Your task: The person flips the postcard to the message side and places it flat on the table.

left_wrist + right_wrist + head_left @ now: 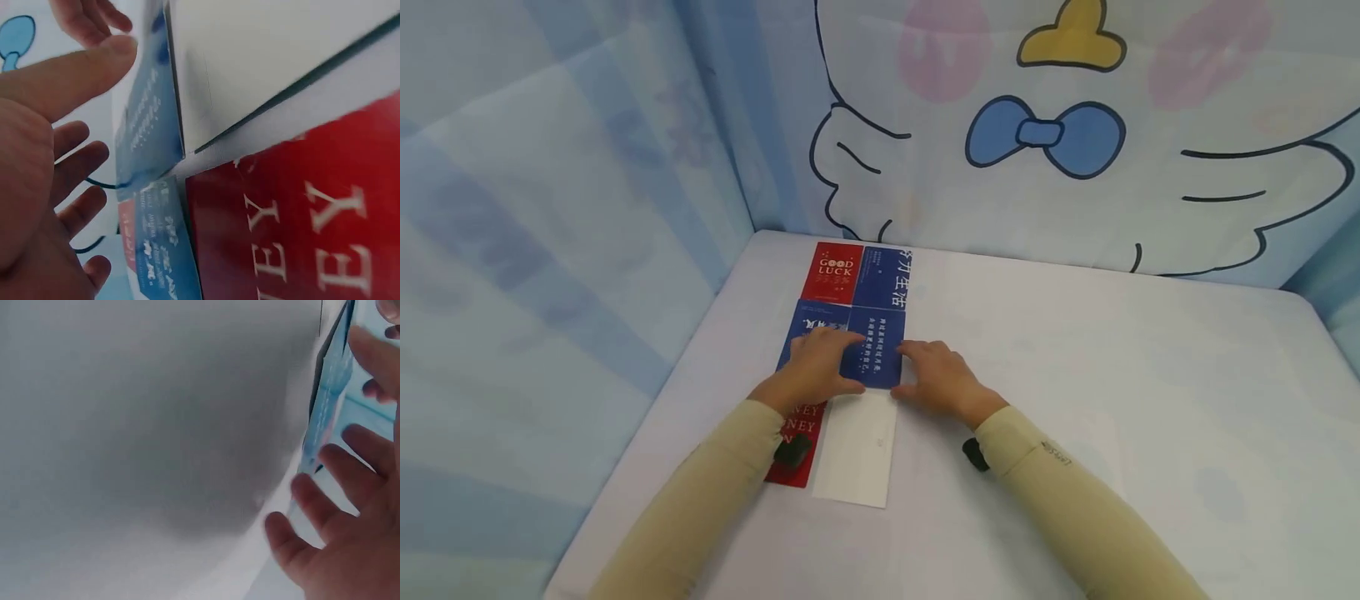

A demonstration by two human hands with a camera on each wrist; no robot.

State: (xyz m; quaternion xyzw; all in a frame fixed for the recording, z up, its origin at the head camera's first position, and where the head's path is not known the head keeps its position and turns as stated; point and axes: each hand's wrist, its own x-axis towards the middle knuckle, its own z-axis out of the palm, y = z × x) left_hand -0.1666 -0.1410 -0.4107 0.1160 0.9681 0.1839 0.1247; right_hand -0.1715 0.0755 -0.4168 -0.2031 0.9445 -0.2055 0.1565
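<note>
A blue card with white writing (880,346) lies flat between my two hands, in the middle row of a two-column layout. My left hand (815,367) is over the seam with the neighbouring blue card (820,313), its fingers and thumb spread and loosely bent. At the right edge of the first blue card is my right hand (942,379), fingers apart, fingertips near that edge. Below lie a blank white card (853,450) and a red card with large white lettering (294,206), partly covered by my left wrist in the head view. Neither palm holds anything in the wrist views.
Farther back lie a red "GOOD LUCK" card (832,272) and another blue card (882,277). The cards rest on a white-covered table (1097,367). A printed curtain (940,183) stands along the back, and more blue and white cloth (572,250) hangs at the left.
</note>
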